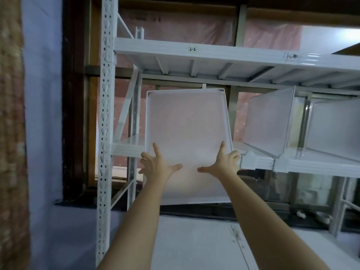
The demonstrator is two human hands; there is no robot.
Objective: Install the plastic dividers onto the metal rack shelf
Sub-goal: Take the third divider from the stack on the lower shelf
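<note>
Three translucent white plastic dividers: one centre frame (188, 137), two at right, (269, 121) and (335, 127). Two white metal rack shelves, upper (194, 53) and middle (311, 162). Two hands, (157, 164) and (224, 162).

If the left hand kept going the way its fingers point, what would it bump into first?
Probably the plastic divider: the left hand already presses on its lower left edge, fingers pointing up along the panel. Depth is hard to judge.

rack shelf (311, 162) | white metal | 2 translucent dividers (268, 121) upright, right side
</note>
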